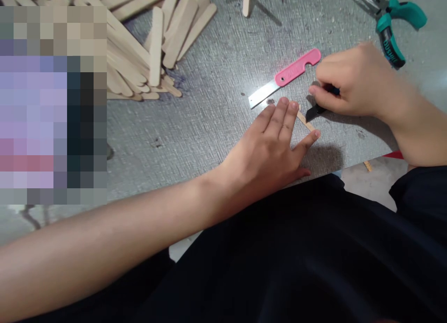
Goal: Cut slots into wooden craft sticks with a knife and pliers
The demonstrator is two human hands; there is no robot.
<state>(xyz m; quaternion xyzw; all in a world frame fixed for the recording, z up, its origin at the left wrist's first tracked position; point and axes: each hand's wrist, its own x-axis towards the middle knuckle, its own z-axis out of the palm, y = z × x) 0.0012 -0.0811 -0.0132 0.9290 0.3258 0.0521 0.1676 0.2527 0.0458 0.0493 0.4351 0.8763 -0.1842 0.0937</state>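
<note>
My left hand [267,139] lies flat on the table with fingers spread. Its fingertips press a small strip of wood [307,123] down near both ends. My right hand [352,83] is closed around a dark-handled utility knife [315,111], most of whose handle is hidden in the fist. The knife's black blade meets the strip between two of my left fingers. Just beyond my hands lies a pink-handled tool [296,67] with a straight, flat metal blade, untouched.
A heap of wooden craft sticks [179,31] covers the far left of the grey table [174,136]. Pliers with teal handles [387,15] lie at the far right. More wooden pieces [247,1] stand at the top edge. A pixelated block hides the left side.
</note>
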